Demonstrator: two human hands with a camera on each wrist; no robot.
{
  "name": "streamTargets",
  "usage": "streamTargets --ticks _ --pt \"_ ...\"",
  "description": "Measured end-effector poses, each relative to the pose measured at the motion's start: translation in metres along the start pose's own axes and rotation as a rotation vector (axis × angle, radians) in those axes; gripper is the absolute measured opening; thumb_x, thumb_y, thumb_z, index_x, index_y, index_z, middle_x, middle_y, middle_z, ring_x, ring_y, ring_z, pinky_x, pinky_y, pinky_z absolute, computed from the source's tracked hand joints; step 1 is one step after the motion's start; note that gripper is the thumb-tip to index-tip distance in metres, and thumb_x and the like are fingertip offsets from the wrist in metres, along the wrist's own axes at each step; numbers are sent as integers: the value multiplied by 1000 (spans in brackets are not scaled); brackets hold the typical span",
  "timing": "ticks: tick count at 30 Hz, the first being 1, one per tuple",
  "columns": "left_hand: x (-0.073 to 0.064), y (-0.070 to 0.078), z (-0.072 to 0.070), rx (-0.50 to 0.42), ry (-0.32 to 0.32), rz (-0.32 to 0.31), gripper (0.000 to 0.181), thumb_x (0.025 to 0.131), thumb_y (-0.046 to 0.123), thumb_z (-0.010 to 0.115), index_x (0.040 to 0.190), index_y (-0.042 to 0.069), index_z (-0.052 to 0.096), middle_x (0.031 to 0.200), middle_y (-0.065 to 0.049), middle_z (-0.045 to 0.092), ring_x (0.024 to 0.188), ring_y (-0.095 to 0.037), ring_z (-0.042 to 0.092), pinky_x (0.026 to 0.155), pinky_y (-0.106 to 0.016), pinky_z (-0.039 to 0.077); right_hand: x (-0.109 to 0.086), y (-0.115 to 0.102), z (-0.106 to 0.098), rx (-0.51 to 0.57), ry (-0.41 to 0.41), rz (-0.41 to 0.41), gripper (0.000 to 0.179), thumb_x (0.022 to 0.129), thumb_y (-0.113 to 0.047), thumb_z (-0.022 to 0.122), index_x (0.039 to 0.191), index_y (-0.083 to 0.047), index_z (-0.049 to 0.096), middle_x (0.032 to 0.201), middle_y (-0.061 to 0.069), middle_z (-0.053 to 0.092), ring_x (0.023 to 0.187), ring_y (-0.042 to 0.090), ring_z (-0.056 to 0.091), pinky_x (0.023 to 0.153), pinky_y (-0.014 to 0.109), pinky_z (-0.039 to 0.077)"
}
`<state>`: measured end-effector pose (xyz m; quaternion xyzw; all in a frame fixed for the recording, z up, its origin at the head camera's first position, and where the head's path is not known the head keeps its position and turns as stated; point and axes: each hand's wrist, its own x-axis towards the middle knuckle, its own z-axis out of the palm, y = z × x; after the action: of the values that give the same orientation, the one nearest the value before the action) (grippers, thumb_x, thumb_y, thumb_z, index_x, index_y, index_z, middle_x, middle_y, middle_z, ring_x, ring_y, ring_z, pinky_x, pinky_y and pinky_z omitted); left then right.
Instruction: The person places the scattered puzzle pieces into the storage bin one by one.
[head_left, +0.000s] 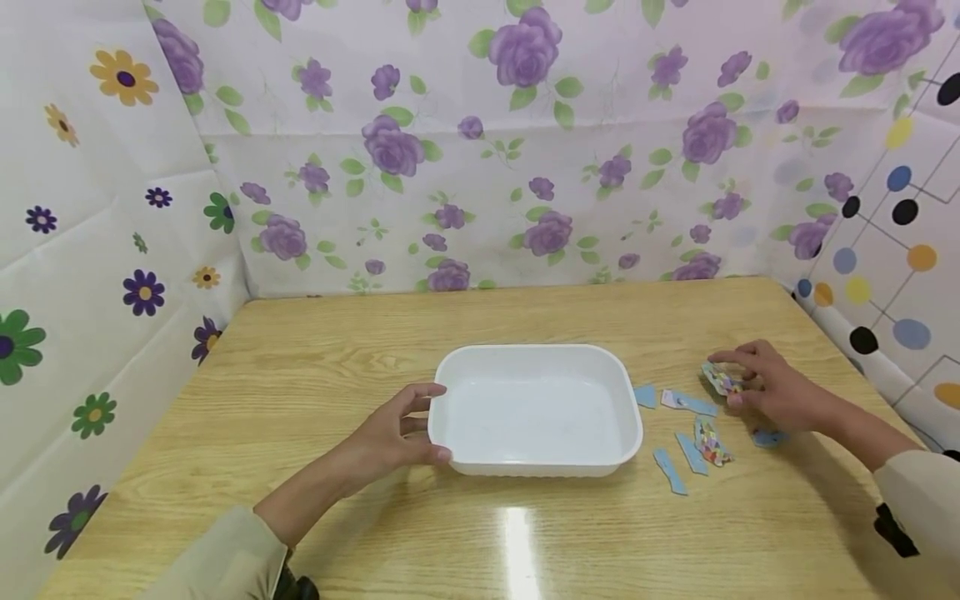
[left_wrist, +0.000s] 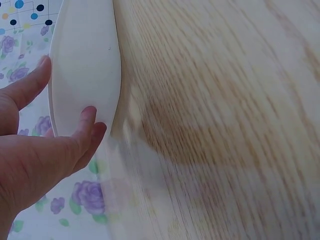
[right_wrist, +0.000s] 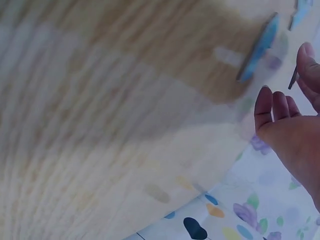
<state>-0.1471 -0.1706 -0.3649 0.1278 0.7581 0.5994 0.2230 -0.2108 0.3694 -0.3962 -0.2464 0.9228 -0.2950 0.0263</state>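
A shallow white plastic tray (head_left: 536,408) with rounded corners and a bare inside sits mid-table. My left hand (head_left: 401,429) holds its left end, with thumb and a finger at the rim; the left wrist view has other fingers of the left hand (left_wrist: 60,135) against the outer wall. To the right, my right hand (head_left: 776,387) pinches a flat, multicoloured picture piece (head_left: 720,379) between thumb and fingers, above the table. In the right wrist view, only a dark thin edge of that piece shows by the thumb of the right hand (right_wrist: 295,130).
Several flat, irregular pieces lie right of the tray: a light-blue strip (head_left: 670,472), a colourful mosaic-like piece (head_left: 710,443), a blue piece with a pink end (head_left: 688,402). Another blue piece (head_left: 769,437) lies below the right hand. Flowered cloth (head_left: 480,208) hangs behind the wooden table (head_left: 337,358).
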Motion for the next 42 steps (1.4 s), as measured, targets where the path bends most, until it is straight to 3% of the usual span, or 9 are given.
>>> streamTargets --ticks 8,13,20,27,42 --pt "1 1 -1 9 11 -6 85 78 16 81 146 15 29 145 -15 34 128 -35 45 94 -41 50 9 -15 -14 26 -23 92 56 94 -12 63 144 -3 39 130 26 30 106 36 45 70 29 47" --pt "1 0 -1 4 -3 -1 85 79 15 80 146 13 29 147 -19 31 128 -37 45 94 -41 50 14 -24 -17 53 -27 90 57 95 -16 61 146 -6 38 135 23 33 112 41 46 75 39 51" --pt "3 -1 -1 9 -10 6 86 79 16 81 146 13 28 148 -20 30 129 -40 45 94 -42 50 23 -38 -17 84 -37 96 56 95 -13 62 145 -7 39 138 22 38 115 42 48 77 34 54" --pt "2 -2 -2 6 -10 9 87 78 16 81 146 12 28 148 -20 30 128 -39 45 94 -42 50 32 -54 -19 91 -53 95 58 96 -18 61 147 -8 36 139 23 39 119 42 47 83 44 53" --pt "1 0 -1 17 -5 -1 86 79 17 81 146 12 28 147 -19 31 129 -38 44 94 -41 50 55 -88 -27 131 -73 83 61 95 -29 62 148 -13 36 142 20 40 122 40 46 87 53 50"
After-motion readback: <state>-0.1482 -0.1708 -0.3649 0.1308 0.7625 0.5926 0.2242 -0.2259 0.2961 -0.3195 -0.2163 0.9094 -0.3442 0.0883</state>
